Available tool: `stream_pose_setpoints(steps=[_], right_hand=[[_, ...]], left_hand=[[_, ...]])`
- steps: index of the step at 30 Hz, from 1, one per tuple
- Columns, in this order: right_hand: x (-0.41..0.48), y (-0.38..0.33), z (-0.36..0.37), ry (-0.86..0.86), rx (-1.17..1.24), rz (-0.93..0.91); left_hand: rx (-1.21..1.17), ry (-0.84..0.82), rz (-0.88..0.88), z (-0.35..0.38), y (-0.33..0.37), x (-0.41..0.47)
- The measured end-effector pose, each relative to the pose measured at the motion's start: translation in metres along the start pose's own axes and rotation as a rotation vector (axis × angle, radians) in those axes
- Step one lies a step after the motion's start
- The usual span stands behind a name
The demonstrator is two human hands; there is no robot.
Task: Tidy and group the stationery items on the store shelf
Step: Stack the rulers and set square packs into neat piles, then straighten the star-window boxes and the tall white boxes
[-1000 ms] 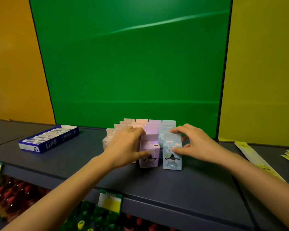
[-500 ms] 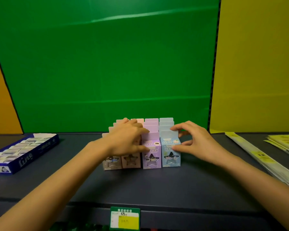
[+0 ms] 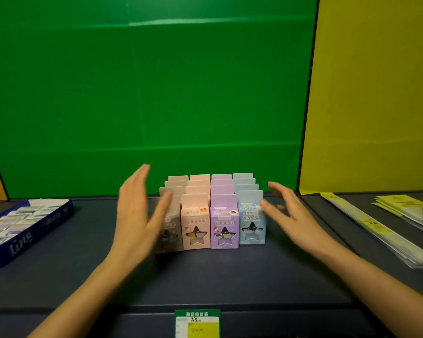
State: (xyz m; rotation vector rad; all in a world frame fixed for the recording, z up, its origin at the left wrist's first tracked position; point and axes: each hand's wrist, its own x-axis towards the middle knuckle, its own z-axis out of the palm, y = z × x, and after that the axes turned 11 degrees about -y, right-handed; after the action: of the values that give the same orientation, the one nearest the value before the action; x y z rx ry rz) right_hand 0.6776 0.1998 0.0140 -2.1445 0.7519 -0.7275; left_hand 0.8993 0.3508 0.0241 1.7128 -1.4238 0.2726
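Note:
Small pastel stationery boxes with star-shaped windows stand in neat rows on the dark shelf (image 3: 230, 276): a beige column partly hidden, then a pink box (image 3: 195, 228), a purple box (image 3: 224, 226) and a blue box (image 3: 251, 224) in front, with several more behind each. My left hand (image 3: 137, 215) is flat and open just left of the block, covering the beige front box. On the block's right side my right hand (image 3: 291, 213) is spread open, fingertips near the blue box. Neither hand holds anything.
A blue tray of small white items (image 3: 22, 225) lies at the left of the shelf. Flat plastic-wrapped yellow packets (image 3: 381, 228) lie at the right. A green price tag (image 3: 197, 323) hangs on the shelf's front edge. Green and yellow panels form the back wall.
Both hands have let go of the front boxes and drawn apart to either side of the block. The boxes now stand aligned in straight columns. The view has shifted to face them squarely.

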Motion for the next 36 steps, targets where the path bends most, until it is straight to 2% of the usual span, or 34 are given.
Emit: stream_pose_setpoints(steps=[4, 7, 12, 23, 29, 33, 36], right_hand=[[0.010, 0.009, 0.014, -0.019, 0.444, 0.173], [0.020, 0.013, 0.025, 0.036, 0.686, 0.203], [0.032, 0.016, 0.035, -0.037, 0.849, 0.282], [0.035, 0.009, 0.038, -0.011, 0.901, 0.317], [0.037, 0.007, 0.041, -0.020, 0.858, 0.326], [0.034, 0.002, 0.037, -0.046, 0.833, 0.328], [0.025, 0.000, 0.022, -0.015, 0.780, 0.349]], left_hand=[[-0.586, -0.152, -0.517, 0.006, -0.016, -0.012], [-0.939, -0.237, -0.648, 0.015, -0.014, -0.007], [-0.940, -0.228, -0.675, 0.028, -0.025, 0.007], [-1.080, -0.226, -0.715, 0.037, -0.033, 0.020], [-1.054, -0.229, -0.667, 0.037, -0.031, 0.021], [-1.076, -0.305, -0.689, 0.027, -0.028, 0.020], [-1.069, -0.300, -0.734, 0.011, -0.031, 0.019]])
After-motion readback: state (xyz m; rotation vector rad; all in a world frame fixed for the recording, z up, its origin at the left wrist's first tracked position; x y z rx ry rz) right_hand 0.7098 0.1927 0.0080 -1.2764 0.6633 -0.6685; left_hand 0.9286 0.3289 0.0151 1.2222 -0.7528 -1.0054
